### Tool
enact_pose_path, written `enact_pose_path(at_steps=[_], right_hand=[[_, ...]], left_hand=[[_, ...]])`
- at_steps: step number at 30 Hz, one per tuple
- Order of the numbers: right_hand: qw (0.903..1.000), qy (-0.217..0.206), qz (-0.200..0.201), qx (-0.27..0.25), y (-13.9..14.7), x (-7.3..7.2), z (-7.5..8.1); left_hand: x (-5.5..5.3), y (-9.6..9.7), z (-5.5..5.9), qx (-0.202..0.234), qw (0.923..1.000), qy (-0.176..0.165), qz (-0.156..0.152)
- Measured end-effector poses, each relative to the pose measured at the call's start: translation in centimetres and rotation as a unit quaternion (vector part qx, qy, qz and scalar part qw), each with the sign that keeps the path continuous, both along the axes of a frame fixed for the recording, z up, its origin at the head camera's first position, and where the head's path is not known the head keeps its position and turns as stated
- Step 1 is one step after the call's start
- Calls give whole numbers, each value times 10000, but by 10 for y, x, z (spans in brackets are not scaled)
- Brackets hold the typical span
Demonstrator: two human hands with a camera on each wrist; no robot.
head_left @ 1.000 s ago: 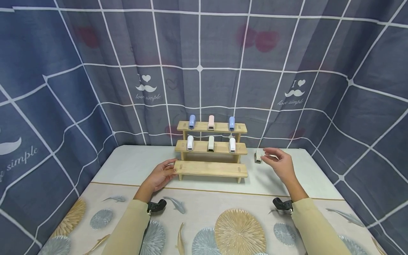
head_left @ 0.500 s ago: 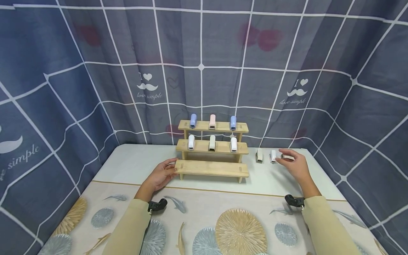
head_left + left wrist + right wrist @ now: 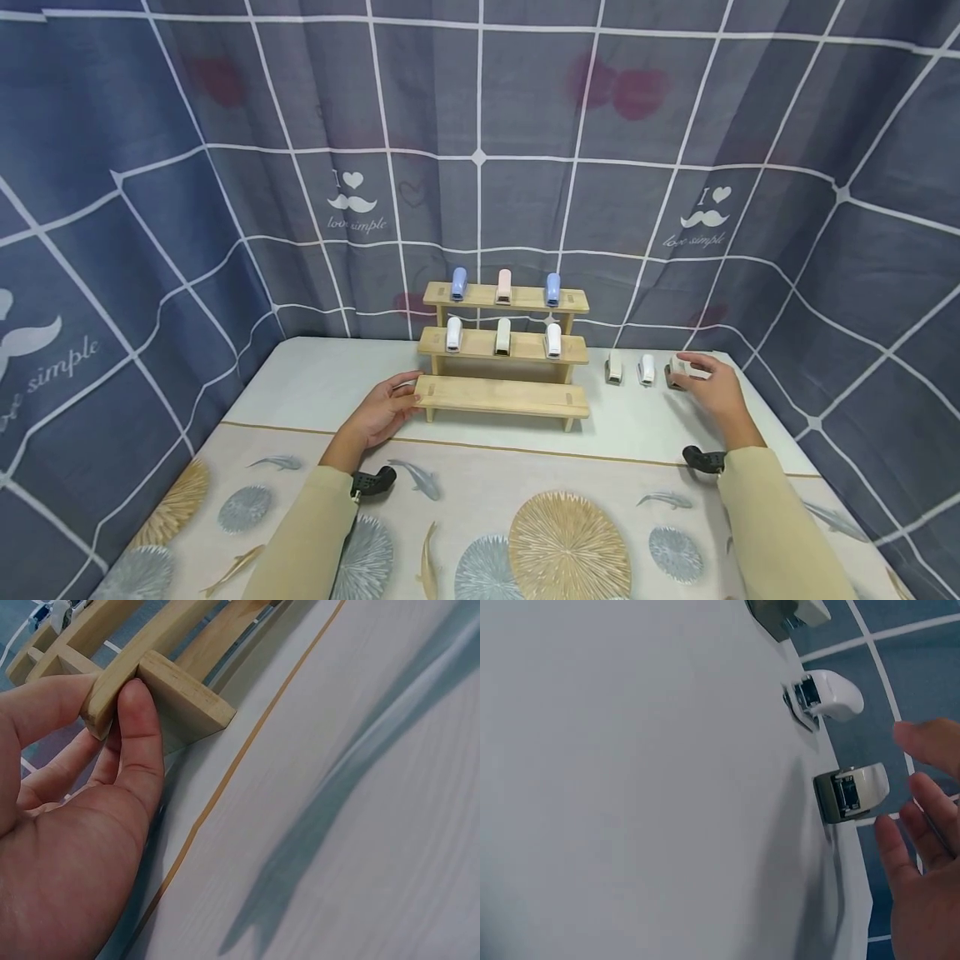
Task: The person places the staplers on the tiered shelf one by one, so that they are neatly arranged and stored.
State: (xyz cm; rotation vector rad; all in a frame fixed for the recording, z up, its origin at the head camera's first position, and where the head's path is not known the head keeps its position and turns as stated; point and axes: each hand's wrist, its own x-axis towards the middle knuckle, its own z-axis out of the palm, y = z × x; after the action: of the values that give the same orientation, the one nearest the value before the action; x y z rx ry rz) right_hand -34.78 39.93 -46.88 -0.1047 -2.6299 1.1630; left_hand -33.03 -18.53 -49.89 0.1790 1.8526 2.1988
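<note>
My left hand (image 3: 381,410) pinches the left end of the lowest board of a three-step wooden display stand (image 3: 502,393). In the left wrist view, the thumb and fingers lie on either side of the board (image 3: 112,686). On the right of the white surface, my right hand (image 3: 722,390) is beside a small beige stapler (image 3: 673,374), the rightmost of three in a row. In the right wrist view, its thumb and fingers are spread behind that stapler (image 3: 859,793), with gaps showing. A white mini stapler (image 3: 647,370) and a cream one (image 3: 614,367) stand to its left.
The top step bears two blue staplers (image 3: 458,285) and a pink one (image 3: 504,287) between them. On the middle step are white staplers (image 3: 453,334) flanking a pale green one (image 3: 502,337). A checked curtain (image 3: 420,200) hangs close behind; patterned cloth (image 3: 427,525) covers the front.
My right hand has moved rightward from the cream stapler past the white one to the rightmost beige stapler. The left hand keeps its grip on the stand. The view has shifted slightly.
</note>
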Motion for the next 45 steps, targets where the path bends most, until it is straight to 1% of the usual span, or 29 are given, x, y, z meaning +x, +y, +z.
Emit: enact_pose_path(at_steps=[5, 6, 13, 17, 21, 23, 29, 36, 40, 45], right_hand=[[9991, -188, 61, 368, 8, -8, -2], [9990, -250, 64, 373, 10, -10, -3], [9966, -799, 28, 191, 18, -21, -6], [9953, -959, 145, 68, 20, -24, -4], [9933, -1096, 366, -23, 22, -28, -3], [9915, -1217, 454, -33, 25, -32, -5], [9850, -1650, 483, -153, 29, -37, -9], [9770, -2037, 571, -268, 30, -39, -5], [9752, -2109, 583, -338, 31, -40, -5], [9769, -2046, 465, -398, 30, -36, -3]], left_hand=[[0, 0, 0, 5, 10000, 30, -9], [0, 0, 0, 17, 10000, 38, -17], [-1, 0, 0, 90, 10000, -27, -26], [-1, 1, 1, -15, 10000, -20, -6], [0, 0, 2, -69, 10000, -5, 8], [0, 0, 2, -56, 10000, -9, 6], [1, 0, 1, -11, 10000, -46, -12], [1, 1, 1, -29, 10000, -86, 4], [1, 1, 1, -27, 9999, -113, 12], [1, 0, 1, 2, 9999, -122, 17]])
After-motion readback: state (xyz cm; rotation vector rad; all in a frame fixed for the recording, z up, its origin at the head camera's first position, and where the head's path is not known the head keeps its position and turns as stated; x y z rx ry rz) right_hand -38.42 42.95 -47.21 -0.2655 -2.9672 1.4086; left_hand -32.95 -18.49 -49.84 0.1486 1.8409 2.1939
